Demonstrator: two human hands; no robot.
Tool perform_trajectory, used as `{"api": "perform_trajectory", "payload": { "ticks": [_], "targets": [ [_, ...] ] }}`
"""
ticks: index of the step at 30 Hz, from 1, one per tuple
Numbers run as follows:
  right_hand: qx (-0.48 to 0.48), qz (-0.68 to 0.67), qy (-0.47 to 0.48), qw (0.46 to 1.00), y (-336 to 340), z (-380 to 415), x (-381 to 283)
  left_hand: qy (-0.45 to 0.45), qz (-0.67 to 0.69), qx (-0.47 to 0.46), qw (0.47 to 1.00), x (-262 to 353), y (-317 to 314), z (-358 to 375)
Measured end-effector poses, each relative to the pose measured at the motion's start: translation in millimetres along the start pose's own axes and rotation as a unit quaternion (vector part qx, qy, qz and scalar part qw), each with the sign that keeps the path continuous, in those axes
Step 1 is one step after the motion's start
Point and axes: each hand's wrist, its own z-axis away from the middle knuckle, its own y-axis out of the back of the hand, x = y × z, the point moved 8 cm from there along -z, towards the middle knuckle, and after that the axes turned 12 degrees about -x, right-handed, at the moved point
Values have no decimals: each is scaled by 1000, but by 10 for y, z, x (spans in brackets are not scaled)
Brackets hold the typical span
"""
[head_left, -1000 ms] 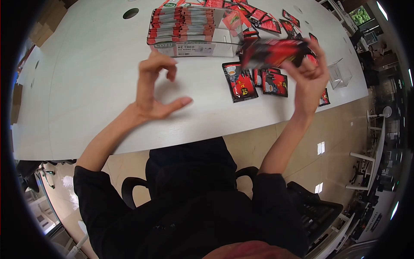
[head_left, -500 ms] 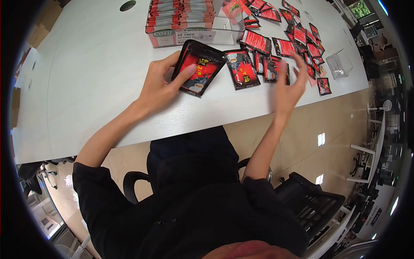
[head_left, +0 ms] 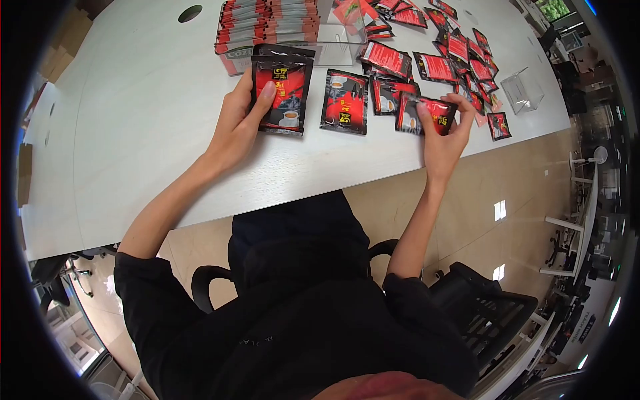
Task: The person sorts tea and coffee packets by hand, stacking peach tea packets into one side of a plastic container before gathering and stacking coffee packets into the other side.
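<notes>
My left hand (head_left: 243, 120) is closed on a small stack of black and red coffee sachets (head_left: 290, 100), thumb across the front one, which has a cup printed on it. To its right, one coffee sachet (head_left: 345, 103) lies flat on the table. My right hand (head_left: 448, 133) pinches another coffee sachet (head_left: 413, 115) between thumb and fingers. Just behind that one lies a further sachet (head_left: 385, 99), partly covered. More sachets (head_left: 460, 50) are scattered in a loose pile toward the back right.
A clear plastic box (head_left: 327, 53) with rows of red and silver packets (head_left: 267, 27) stands behind my left hand. An empty clear container (head_left: 522, 92) sits near the table's right end, beside a lone sachet (head_left: 499, 125). The white table (head_left: 140, 113) has a cable hole (head_left: 191, 13).
My right hand has closed on a sachet it was reaching over. My left hand has shifted left with its stack, which is now more upright. The view has turned slightly.
</notes>
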Motion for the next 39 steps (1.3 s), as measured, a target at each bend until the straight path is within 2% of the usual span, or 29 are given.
{"api": "perform_trajectory", "payload": {
  "ticks": [2, 4, 5, 6, 8, 9, 11, 12, 14, 15, 16, 18, 20, 22, 26, 28, 29, 31, 32, 34, 35, 37, 39],
  "targets": [
    [9, -3, 13, 1000, 74, -2, -38, 7, -5, -7, 1000, -28, -1, -5],
    [20, -63, 38, 997, 97, -9, -185, 15, -12, -8, 1000, -53, 8, -8],
    [-13, -167, -14, 986, 38, 31, -184, 12, -23, -14, 1000, -57, -11, -17],
    [-16, -169, -12, 985, -7, 58, -314, 9, -36, -21, 999, -57, -27, -30],
    [-165, -338, -32, 926, -405, 103, -504, 3, -52, -27, 998, -64, -55, -35],
    [-168, -344, -33, 923, -518, 106, -582, -4, -66, -36, 997, -45, -69, -23],
    [-246, -350, -37, 903, -856, 140, -746, 5, -80, -49, 996, -6, -73, -13],
    [-248, -354, -38, 901, -959, 131, -787, 10, -87, -65, 994, 6, -100, -15],
    [-214, -149, -6, 965, -1083, 43, -864, -10, -82, -54, 995, -3, -83, -30],
    [-153, -72, 38, 985, -1098, 2, -973, 6, -75, -63, 995, -32, -76, -40],
    [-154, -73, 38, 985, -1167, -16, -954, 22, -67, -72, 995, -53, -72, -38],
    [-120, 81, 160, 976, -1235, 3, -1095, 34, -20, -79, 996, 2, -77, -17],
    [-99, 63, 149, 982, -1267, 20, -1110, 46, 28, -86, 995, -4, -109, 2],
    [-135, 38, 108, 984, -1320, 23, -1068, -67, -111, -96, 987, 192, -153, 13],
    [-122, -43, 128, 983, -1133, -24, -966, -24, -68, -98, 993, 123, -150, 11],
    [-26, 77, 52, 995, -746, -79, -641, -38, -87, -85, 992, 122, -134, 13],
    [-28, 79, 54, 995, -645, -67, -529, -40, -85, -83, 992, 123, -129, 13],
    [-33, 271, 9, 962, -502, -21, -369, -17, -93, -82, 992, 95, -114, 20],
    [-31, 276, 6, 961, -444, -1, -314, -19, -89, -86, 992, 106, -124, 20],
    [-83, 162, -41, 983, -405, 26, -176, -1, -75, -77, 994, 91, -115, 13],
    [-92, 173, -46, 979, -387, 57, -158, -14, -92, -74, 993, 102, -114, 14],
    [-96, 147, -44, 984, -294, 114, -125, -19, -83, -73, 994, 52, -101, 11],
    [-75, 52, -37, 995, -216, 140, -82, -20, -79, -71, 994, 39, -104, 11]
  ]
}}
